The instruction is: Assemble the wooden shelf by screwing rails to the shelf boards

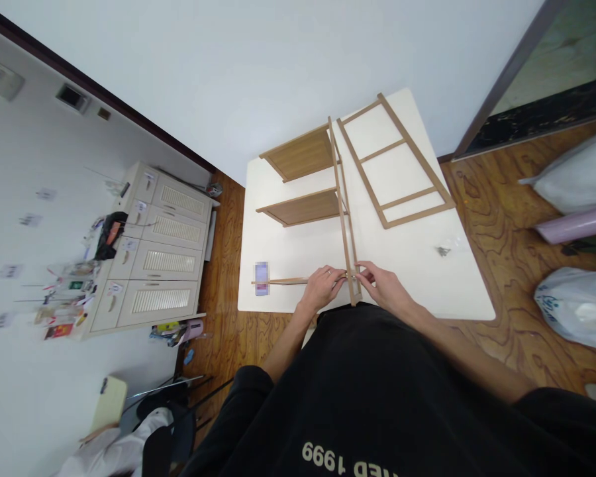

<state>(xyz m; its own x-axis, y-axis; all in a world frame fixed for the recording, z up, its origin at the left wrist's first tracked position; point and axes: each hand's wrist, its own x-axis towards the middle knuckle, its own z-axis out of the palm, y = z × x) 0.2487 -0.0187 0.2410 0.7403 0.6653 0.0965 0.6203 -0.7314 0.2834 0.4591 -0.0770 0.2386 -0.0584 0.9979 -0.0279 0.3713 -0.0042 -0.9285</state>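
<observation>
A wooden side frame (344, 218) stands on edge on the white table (298, 246), with two shelf boards (302, 158) joined to its left side. A third shelf board (281, 281), seen nearly edge-on, meets the frame at the end close to my body. My left hand (322, 286) is closed around this board where it reaches the frame. On the frame's other side, my right hand (381, 285) has its thumb and fingertips pinched against the wood at the same joint. Whatever lies between those fingertips is too small to make out.
A second wooden frame (417, 160) lies flat on the table's right half. Small metal hardware (443, 251) is heaped near the right edge. A blurred card-like item (261, 273) lies at the left. White cabinets (163, 238) stand left; plastic bags (579, 308) lie on the floor right.
</observation>
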